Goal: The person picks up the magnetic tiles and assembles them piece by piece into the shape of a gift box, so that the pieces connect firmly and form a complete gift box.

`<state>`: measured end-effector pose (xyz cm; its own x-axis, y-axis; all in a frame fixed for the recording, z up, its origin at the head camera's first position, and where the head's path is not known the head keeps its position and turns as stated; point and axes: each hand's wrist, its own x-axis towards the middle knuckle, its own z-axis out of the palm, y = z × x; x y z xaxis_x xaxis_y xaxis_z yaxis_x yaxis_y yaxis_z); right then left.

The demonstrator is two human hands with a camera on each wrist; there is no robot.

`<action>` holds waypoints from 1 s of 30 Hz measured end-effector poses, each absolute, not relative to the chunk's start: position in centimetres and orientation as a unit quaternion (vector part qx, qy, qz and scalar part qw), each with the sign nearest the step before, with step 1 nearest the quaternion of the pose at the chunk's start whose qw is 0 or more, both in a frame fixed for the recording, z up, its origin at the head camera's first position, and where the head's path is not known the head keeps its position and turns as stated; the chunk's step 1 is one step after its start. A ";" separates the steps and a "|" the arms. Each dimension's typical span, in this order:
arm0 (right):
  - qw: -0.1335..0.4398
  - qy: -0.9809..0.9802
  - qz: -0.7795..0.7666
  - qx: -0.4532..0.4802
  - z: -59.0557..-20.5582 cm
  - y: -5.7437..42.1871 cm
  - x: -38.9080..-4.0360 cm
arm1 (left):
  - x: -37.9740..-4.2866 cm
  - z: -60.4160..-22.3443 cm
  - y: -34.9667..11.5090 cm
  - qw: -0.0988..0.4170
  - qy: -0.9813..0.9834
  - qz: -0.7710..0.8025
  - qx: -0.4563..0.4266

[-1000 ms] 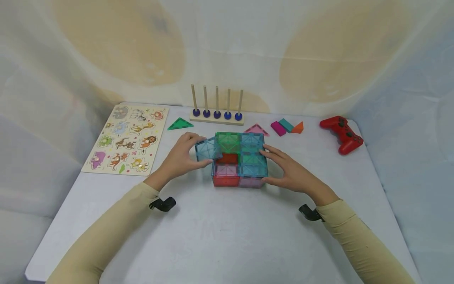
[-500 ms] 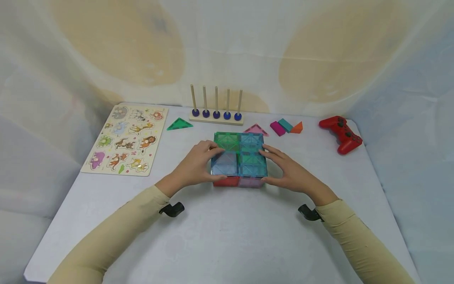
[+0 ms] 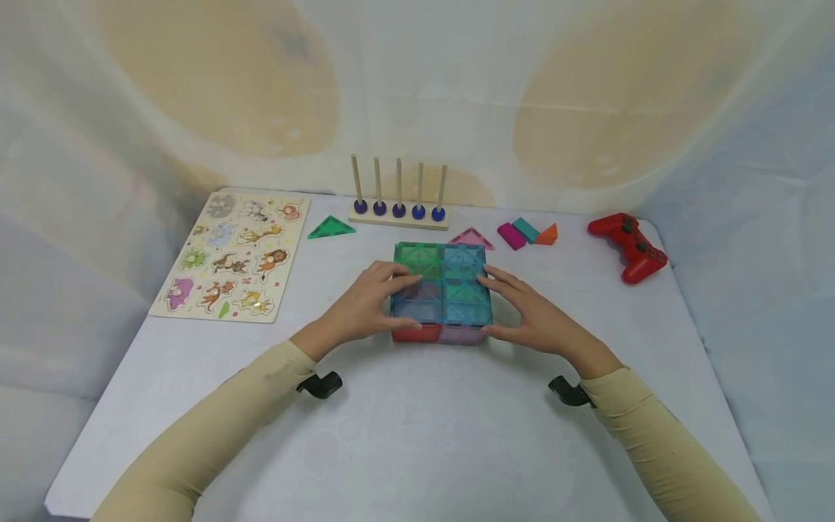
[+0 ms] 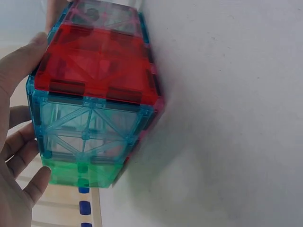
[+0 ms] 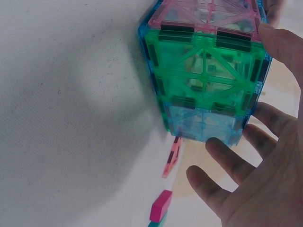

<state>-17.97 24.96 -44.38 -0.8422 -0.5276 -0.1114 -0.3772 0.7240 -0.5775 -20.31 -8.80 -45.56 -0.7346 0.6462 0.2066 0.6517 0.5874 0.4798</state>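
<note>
A low box of see-through magnetic tiles (image 3: 467,303) stands mid-table, its top covered by one green and several blue squares. My left hand (image 3: 362,304) holds the near-left blue square tile (image 3: 425,304) on its top, thumb at the front edge and fingers over the far part. My right hand (image 3: 538,319) rests against the box's right side, fingers spread along the top edge and thumb at the front corner. The left wrist view shows a red tile (image 4: 102,61) on the front wall; the right wrist view shows a green tile (image 5: 203,71) on the right wall.
Behind the box stand a wooden peg stand (image 3: 398,214) with blue beads, a green triangle (image 3: 331,228) and a pink triangle (image 3: 472,238). An animal puzzle board (image 3: 238,257) lies left. Small coloured blocks (image 3: 525,231) and a red game controller (image 3: 628,246) lie right.
My left hand has moved right and toward me, bringing the blue square tile down over the gap in the box's top, then nudging it rightward. My right hand has stayed in place.
</note>
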 end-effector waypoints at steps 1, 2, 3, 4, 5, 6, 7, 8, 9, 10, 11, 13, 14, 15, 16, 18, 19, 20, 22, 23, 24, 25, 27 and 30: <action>0.136 0.919 -0.277 -0.245 -44.4 25.0 -18.0 | -20.3 -45.6 -8.8 0.005 -0.892 -0.272 -0.361; 0.136 0.919 -0.277 -0.244 -44.5 25.0 -18.0 | -20.3 -45.6 -8.9 0.003 -0.893 -0.273 -0.357; 0.137 0.920 -0.276 -0.243 -44.5 25.0 -18.0 | -20.2 -45.7 -9.0 0.000 -0.895 -0.273 -0.352; 0.137 0.920 -0.275 -0.242 -44.5 25.0 -18.0 | -20.2 -45.7 -9.1 -0.004 -0.898 -0.272 -0.346; 0.137 0.920 -0.275 -0.242 -44.5 24.9 -18.0 | -20.2 -45.8 -9.2 -0.010 -0.901 -0.273 -0.337; 0.137 0.920 -0.276 -0.242 -44.5 24.9 -18.0 | -20.3 -45.8 -9.4 -0.018 -0.903 -0.275 -0.328; 0.135 0.920 -0.275 -0.244 -44.6 25.0 -18.0 | -20.3 -45.9 -9.5 -0.026 -0.905 -0.279 -0.320; 0.134 0.920 -0.276 -0.246 -44.5 25.0 -18.0 | -20.3 -46.0 -9.7 -0.035 -0.907 -0.282 -0.310; 0.132 0.919 -0.276 -0.248 -44.6 25.0 -18.0 | -20.3 -46.1 -9.8 -0.045 -0.909 -0.284 -0.302; 0.130 0.919 -0.277 -0.249 -44.6 25.0 -18.0 | -20.3 -46.1 -9.9 -0.055 -0.910 -0.288 -0.295; 0.128 0.918 -0.278 -0.251 -44.6 25.1 -18.0 | -20.4 -46.2 -10.0 -0.066 -0.909 -0.291 -0.290; 0.125 0.917 -0.279 -0.254 -44.6 25.1 -18.0 | -20.4 -46.4 -10.1 -0.082 -0.907 -0.298 -0.286; 0.125 0.917 -0.280 -0.254 -44.6 25.1 -18.0 | -20.4 -46.4 -10.1 -0.087 -0.906 -0.300 -0.286; 0.125 0.918 -0.279 -0.254 -44.7 25.1 -18.0 | -20.4 -46.4 -10.1 -0.091 -0.904 -0.303 -0.287; 0.125 0.918 -0.279 -0.253 -44.7 25.1 -18.0 | -20.4 -46.5 -10.1 -0.093 -0.903 -0.305 -0.288; 0.127 0.918 -0.279 -0.252 -44.7 25.1 -18.1 | -20.4 -46.5 -10.1 -0.093 -0.901 -0.311 -0.289; 0.128 0.918 -0.279 -0.252 -44.7 25.1 -18.1 | -20.4 -46.5 -10.2 -0.093 -0.900 -0.313 -0.290; 0.129 0.918 -0.279 -0.251 -44.7 25.1 -18.1 | -20.3 -46.5 -10.2 -0.093 -0.898 -0.316 -0.291; 0.131 0.918 -0.280 -0.249 -44.7 25.1 -18.0 | -20.4 -46.6 -10.3 -0.094 -0.896 -0.320 -0.292; 0.131 0.918 -0.280 -0.249 -44.6 25.0 -18.0 | -20.4 -46.6 -10.3 -0.095 -0.895 -0.323 -0.292; 0.132 0.917 -0.281 -0.249 -44.6 25.0 -18.0 | -20.4 -46.7 -10.4 -0.098 -0.894 -0.324 -0.292; 0.133 0.917 -0.281 -0.249 -44.5 25.0 -18.0 | -20.3 -46.8 -10.4 -0.100 -0.894 -0.325 -0.292; 0.134 0.916 -0.283 -0.249 -44.4 25.1 -18.0 | -20.3 -47.0 -10.5 -0.107 -0.893 -0.326 -0.290; 0.135 0.915 -0.288 -0.249 -44.3 25.1 -18.0 | -20.2 -47.1 -10.6 -0.118 -0.892 -0.330 -0.284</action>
<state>-18.05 25.14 -44.33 -0.8400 -0.5325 -0.1036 -0.3773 0.7107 -0.5938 -20.16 -10.58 -47.12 -0.8103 0.5855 -0.0235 0.4296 0.6208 0.6558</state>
